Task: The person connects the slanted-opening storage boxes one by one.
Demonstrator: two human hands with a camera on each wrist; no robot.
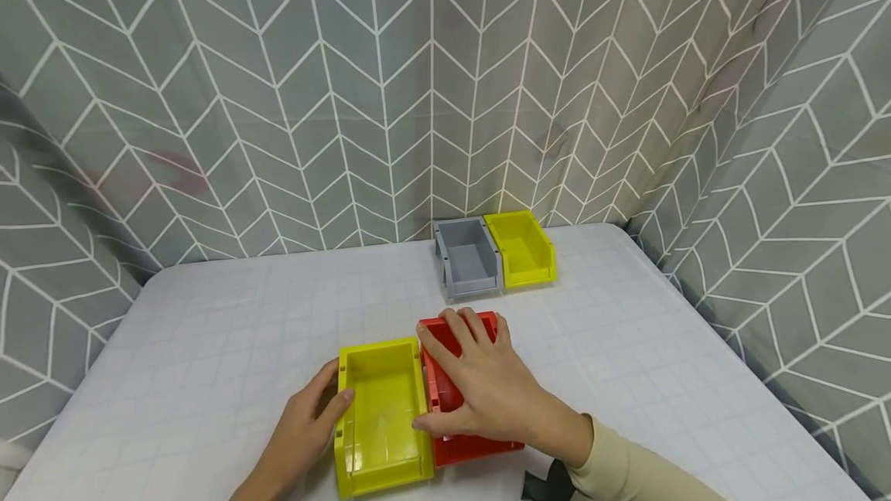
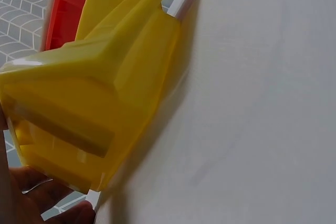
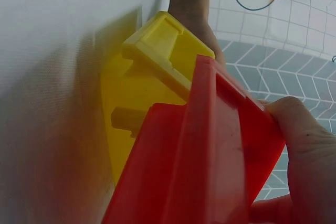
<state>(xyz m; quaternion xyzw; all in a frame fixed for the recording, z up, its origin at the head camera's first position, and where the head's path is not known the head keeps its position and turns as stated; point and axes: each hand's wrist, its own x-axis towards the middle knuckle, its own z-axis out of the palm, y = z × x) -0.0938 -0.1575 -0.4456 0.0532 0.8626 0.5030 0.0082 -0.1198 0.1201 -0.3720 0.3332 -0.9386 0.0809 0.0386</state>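
A yellow storage bin (image 1: 386, 408) stands at the front of the table, with a red storage bin (image 1: 480, 451) against its right side. My left hand (image 1: 306, 417) grips the yellow bin's left wall, thumb over the rim; its other fingers show behind the bin (image 2: 79, 108) in the left wrist view. Across the top of the red bin spreads my right hand (image 1: 490, 389), holding it with fingertips at the far end and thumb at the wall beside the yellow bin. That hand covers much of the red bin's inside. Up close, the right wrist view shows the red wall (image 3: 210, 145).
Farther back, a grey bin (image 1: 469, 253) and another yellow bin (image 1: 525, 250) stand side by side near the table's back edge. A patterned curtain (image 1: 390, 99) hangs behind the white-covered table (image 1: 244, 331). Something dark (image 1: 550, 483) lies by the right sleeve.
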